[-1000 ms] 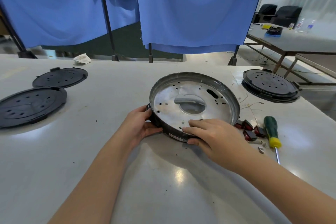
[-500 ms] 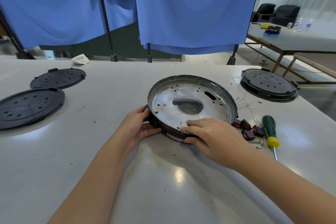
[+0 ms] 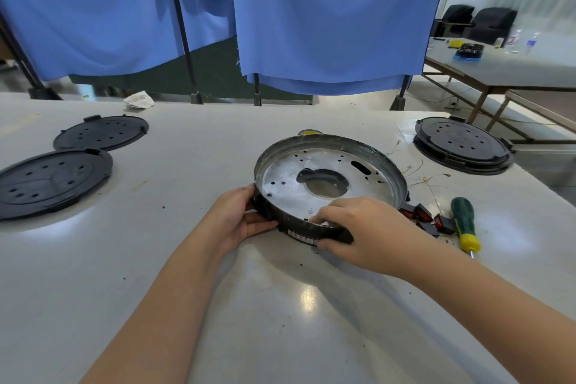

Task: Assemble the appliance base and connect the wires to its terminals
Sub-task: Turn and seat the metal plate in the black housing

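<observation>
A round metal appliance base (image 3: 330,162) with a dark rim lies open side up in the middle of the table, its silver floor pierced with holes and a large central opening. My left hand (image 3: 237,215) grips its near-left rim. My right hand (image 3: 364,231) holds the near rim, fingers curled over the edge into the pan and thumb under it. Thin loose wires (image 3: 427,178) lie on the table just right of the base. Several small black and red switches (image 3: 427,218) sit beside it.
A green and yellow screwdriver (image 3: 464,224) lies right of the switches with small screws near it. Two black perforated plates (image 3: 99,132) (image 3: 46,181) lie at the left, a stack of them (image 3: 464,143) at the far right. Blue curtains (image 3: 327,9) hang behind the table.
The base has turned a little between my hands, its central opening shifting. My right fingers have curled further over the rim into the pan.
</observation>
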`<state>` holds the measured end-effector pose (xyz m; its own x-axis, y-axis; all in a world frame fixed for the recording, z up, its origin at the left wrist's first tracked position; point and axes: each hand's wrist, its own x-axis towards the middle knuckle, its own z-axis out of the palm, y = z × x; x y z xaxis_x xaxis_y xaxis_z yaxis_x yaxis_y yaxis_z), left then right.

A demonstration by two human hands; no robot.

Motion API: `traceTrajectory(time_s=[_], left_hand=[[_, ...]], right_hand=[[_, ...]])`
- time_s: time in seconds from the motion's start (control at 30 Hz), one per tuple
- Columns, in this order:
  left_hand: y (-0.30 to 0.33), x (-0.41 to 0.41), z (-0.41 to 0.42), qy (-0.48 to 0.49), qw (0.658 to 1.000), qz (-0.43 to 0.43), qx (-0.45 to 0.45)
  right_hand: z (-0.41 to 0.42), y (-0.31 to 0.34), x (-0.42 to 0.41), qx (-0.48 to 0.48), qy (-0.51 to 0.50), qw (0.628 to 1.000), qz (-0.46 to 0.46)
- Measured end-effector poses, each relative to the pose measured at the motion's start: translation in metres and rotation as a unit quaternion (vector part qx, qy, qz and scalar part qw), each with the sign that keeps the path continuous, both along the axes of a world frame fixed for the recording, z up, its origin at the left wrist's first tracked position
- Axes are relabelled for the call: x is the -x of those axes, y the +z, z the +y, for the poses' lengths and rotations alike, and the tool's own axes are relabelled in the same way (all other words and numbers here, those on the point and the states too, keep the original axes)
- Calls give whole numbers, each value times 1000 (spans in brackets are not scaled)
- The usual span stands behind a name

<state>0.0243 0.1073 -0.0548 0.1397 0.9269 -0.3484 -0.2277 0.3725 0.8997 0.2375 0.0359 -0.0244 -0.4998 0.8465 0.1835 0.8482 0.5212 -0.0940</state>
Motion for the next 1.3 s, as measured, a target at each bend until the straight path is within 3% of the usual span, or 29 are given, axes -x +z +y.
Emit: traceTrajectory(time_s=[0.2, 0.57, 0.7, 0.93, 1.3], left_hand=[[2, 2, -1, -8, 1000, -11, 15], [6, 3, -2, -21, 999, -7, 28], [11, -6, -8, -61, 997, 30, 25], [15, -32, 4, -2, 984, 176, 26], [30, -35, 15, -27, 969, 229, 83]], right_hand=[[9, 1, 8, 7, -14, 998, -68], [15, -1, 6, 17, -15, 998, -58], [15, -1, 7, 16, -18, 998, -59], [14, -2, 9, 18, -25, 997, -65], [13, 1, 10, -37, -24, 997, -64]])
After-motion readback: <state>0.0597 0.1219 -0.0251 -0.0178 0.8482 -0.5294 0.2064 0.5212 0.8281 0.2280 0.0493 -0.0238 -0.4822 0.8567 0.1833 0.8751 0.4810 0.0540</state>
